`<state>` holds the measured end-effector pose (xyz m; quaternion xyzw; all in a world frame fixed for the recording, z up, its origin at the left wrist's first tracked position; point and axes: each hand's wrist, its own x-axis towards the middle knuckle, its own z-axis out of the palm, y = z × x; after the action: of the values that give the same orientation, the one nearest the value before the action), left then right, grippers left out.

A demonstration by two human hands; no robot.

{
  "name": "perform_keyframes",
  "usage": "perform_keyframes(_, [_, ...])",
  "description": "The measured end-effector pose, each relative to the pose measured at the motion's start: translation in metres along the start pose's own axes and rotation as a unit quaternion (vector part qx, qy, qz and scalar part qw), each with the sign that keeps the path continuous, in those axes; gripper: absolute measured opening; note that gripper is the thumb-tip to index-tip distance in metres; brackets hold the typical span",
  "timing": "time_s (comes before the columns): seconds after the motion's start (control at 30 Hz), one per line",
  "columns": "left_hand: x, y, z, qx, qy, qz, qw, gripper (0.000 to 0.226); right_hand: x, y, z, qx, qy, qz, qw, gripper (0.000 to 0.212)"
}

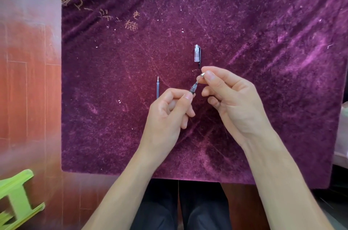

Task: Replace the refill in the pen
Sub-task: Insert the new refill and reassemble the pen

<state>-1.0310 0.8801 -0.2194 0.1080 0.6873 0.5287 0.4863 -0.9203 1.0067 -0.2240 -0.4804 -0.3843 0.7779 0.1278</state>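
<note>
My left hand (169, 111) grips the pen barrel (194, 88), whose front end points up and right with the refill tip sticking out of it. My right hand (231, 97) pinches the small metal tip cone (202, 75) between thumb and forefinger, just above the barrel's end and slightly apart from it. A loose refill (157, 87) lies on the cloth left of my left hand, its lower part hidden behind that hand. The clear pen cap (197, 54) with a dark clip lies above my right hand.
A purple velvet cloth (263, 31) with gold embroidery covers the table. Red-brown wooden floor (28, 79) shows on the left, with a green plastic stool (17, 197) at the lower left. My dark trouser legs are below the table edge.
</note>
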Motion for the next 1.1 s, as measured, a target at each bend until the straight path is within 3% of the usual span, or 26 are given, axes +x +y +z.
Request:
perform_keyframes(0.53, [-0.008,-0.001,0.000,-0.006,-0.001,0.016,1.000,0.021,0.000,-0.011,-0.011,-0.194,-0.064,-0.116,0.972,0.013])
perform_keyframes(1.1, [-0.016,-0.003,-0.003,-0.016,-0.017,0.020,1.000,0.020,-0.009,-0.007,-0.009,-0.175,-0.082,-0.116,0.974,0.014])
